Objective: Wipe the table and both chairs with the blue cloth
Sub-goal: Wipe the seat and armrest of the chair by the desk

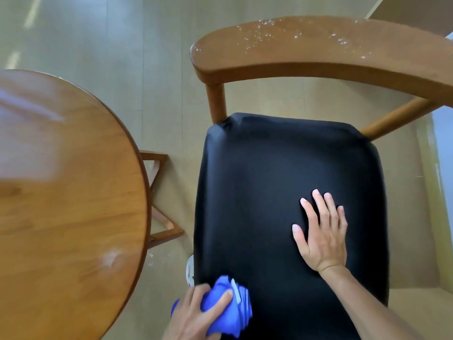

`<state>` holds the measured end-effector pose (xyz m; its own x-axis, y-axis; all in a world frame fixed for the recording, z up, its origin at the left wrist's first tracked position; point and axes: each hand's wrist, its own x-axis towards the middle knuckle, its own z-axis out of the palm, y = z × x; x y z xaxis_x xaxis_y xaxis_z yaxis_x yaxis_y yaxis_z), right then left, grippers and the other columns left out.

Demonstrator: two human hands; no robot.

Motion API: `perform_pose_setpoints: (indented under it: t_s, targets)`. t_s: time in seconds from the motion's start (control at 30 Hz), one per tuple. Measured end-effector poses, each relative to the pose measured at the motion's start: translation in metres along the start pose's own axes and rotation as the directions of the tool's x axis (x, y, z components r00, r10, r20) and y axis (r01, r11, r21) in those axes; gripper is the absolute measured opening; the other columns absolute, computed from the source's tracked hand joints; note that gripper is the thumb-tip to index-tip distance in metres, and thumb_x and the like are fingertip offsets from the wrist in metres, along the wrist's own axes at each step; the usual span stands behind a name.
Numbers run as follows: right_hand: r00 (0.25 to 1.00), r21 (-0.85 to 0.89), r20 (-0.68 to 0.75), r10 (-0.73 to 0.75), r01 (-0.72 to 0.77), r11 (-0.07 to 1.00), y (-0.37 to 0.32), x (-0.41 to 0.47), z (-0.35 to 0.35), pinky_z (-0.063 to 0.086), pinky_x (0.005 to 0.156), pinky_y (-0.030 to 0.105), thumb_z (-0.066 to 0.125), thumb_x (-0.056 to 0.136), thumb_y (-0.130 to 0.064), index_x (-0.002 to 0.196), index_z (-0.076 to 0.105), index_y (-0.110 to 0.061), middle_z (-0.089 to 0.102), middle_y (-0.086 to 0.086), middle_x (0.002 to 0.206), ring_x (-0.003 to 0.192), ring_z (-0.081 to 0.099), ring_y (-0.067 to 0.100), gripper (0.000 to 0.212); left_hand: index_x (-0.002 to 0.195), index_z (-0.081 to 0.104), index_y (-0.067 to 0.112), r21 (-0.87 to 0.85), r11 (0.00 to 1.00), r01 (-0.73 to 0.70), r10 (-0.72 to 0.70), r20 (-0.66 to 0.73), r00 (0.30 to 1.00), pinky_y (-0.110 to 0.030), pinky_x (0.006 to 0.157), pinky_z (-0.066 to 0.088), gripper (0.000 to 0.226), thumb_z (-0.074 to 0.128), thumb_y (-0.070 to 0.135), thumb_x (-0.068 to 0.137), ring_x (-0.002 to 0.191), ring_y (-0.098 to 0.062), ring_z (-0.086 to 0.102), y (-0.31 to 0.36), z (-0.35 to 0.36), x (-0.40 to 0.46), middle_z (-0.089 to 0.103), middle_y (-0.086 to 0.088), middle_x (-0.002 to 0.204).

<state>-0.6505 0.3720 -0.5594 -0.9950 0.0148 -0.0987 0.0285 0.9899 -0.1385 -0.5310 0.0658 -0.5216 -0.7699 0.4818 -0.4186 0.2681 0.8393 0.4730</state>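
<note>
Wiping the black chair seat [282, 192] now: left hand [196, 312] clenched on the blue cloth [228, 307] at its near corner, right hand [323, 234] flat, fingers spread. Backrest [318, 52] looks speckled, probably unwiped; counter [61, 192] status unclear.

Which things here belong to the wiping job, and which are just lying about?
Job:
blue cloth, bunched in the left hand
chair, right hand flat on its black seat
round wooden table

Not part of it:
floor
white shoe by the seat's edge
</note>
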Motion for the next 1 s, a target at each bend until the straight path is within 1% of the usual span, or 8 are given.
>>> perform_pose_setpoints:
  t_s: [0.2, 0.33, 0.5, 0.57, 0.7, 0.83, 0.9, 1.0]
  targets:
    - [1.0, 0.009, -0.01, -0.002, 0.002, 1.0, 0.001, -0.001, 0.002, 0.013, 0.116, 0.052, 0.038, 0.088, -0.043, 0.139, 0.04, -0.014, 0.03, 0.011, 0.153, 0.144, 0.021, 0.033, 0.059, 0.128, 0.047, 0.031, 0.129, 0.965, -0.228, 0.251, -0.213, 0.944, -0.03, 0.065, 0.052, 0.065, 0.06, 0.044, 0.065, 0.088, -0.024, 0.044, -0.009, -0.02, 0.037, 0.042, -0.007, 0.106]
    - [1.0, 0.007, -0.012, -0.007, 0.008, 1.0, 0.001, -0.001, 0.003, 0.013, 0.116, 0.053, 0.038, 0.089, -0.043, 0.139, 0.04, -0.014, 0.029, 0.011, 0.153, 0.144, 0.019, 0.032, 0.058, 0.128, 0.042, 0.028, 0.173, 0.983, -0.061, 0.131, -0.424, 0.896, -0.04, 0.061, 0.053, 0.071, 0.07, 0.032, 0.062, 0.085, -0.034, 0.051, -0.027, -0.083, 0.153, 0.037, -0.009, 0.108]
    - [1.0, 0.018, -0.025, -0.01, 0.01, 1.0, 0.001, -0.003, 0.004, 0.011, 0.117, 0.051, 0.038, 0.089, -0.043, 0.14, 0.041, -0.014, 0.03, 0.011, 0.153, 0.145, 0.019, 0.031, 0.058, 0.127, 0.037, 0.03, 0.178, 0.964, 0.2, -0.1, -0.453, 0.886, -0.042, 0.063, 0.048, 0.065, 0.068, 0.031, 0.07, 0.091, -0.038, 0.052, -0.023, -0.127, 0.234, 0.051, -0.018, 0.111]
    - [1.0, 0.021, -0.022, -0.011, 0.011, 1.0, 0.001, -0.002, 0.004, 0.011, 0.117, 0.051, 0.039, 0.089, -0.042, 0.139, 0.04, -0.015, 0.03, 0.011, 0.153, 0.144, 0.019, 0.031, 0.057, 0.124, 0.044, 0.027, 0.189, 0.964, 0.185, -0.089, -0.43, 0.899, -0.038, 0.058, 0.045, 0.063, 0.067, 0.032, 0.065, 0.083, -0.034, 0.051, -0.006, -0.106, 0.206, 0.053, -0.015, 0.105]
    - [1.0, 0.013, 0.001, -0.002, 0.002, 1.0, 0.0, -0.003, 0.002, 0.014, 0.116, 0.053, 0.038, 0.089, -0.043, 0.14, 0.04, -0.015, 0.03, 0.011, 0.153, 0.144, 0.019, 0.031, 0.058, 0.12, 0.052, 0.029, 0.231, 0.965, -0.122, 0.164, -0.172, 0.971, -0.035, 0.057, 0.043, 0.069, 0.068, 0.033, 0.054, 0.075, -0.029, 0.05, 0.031, -0.031, 0.078, 0.056, -0.009, 0.098]
    - [1.0, 0.016, 0.012, 0.002, -0.002, 1.0, 0.0, -0.003, 0.0, 0.013, 0.116, 0.052, 0.037, 0.089, -0.044, 0.14, 0.04, -0.015, 0.029, 0.01, 0.154, 0.145, 0.018, 0.031, 0.058, 0.103, 0.055, 0.041, 0.263, 0.893, -0.364, 0.363, 0.056, 0.93, -0.026, 0.05, 0.046, 0.033, 0.043, 0.021, 0.079, 0.057, -0.019, 0.044, 0.031, 0.012, -0.001, 0.055, 0.003, 0.074]
    - [1.0, 0.012, 0.012, 0.005, -0.005, 1.0, 0.0, -0.002, 0.0, 0.013, 0.117, 0.052, 0.037, 0.089, -0.044, 0.14, 0.04, -0.015, 0.029, 0.01, 0.154, 0.144, 0.019, 0.031, 0.058, 0.1, 0.055, 0.042, 0.286, 0.875, -0.39, 0.397, 0.035, 0.917, -0.024, 0.049, 0.044, 0.033, 0.04, 0.019, 0.081, 0.058, -0.018, 0.041, 0.026, 0.011, 0.004, 0.052, 0.003, 0.074]
    - [1.0, 0.008, 0.003, 0.002, -0.002, 1.0, 0.0, -0.001, 0.0, 0.012, 0.117, 0.051, 0.038, 0.088, -0.044, 0.14, 0.04, -0.016, 0.029, 0.01, 0.153, 0.144, 0.02, 0.031, 0.058, 0.111, 0.053, 0.036, 0.244, 0.9, -0.361, 0.383, -0.045, 0.923, -0.025, 0.055, 0.043, 0.051, 0.061, 0.029, 0.061, 0.067, -0.021, 0.041, 0.021, -0.004, 0.034, 0.044, -0.002, 0.092]
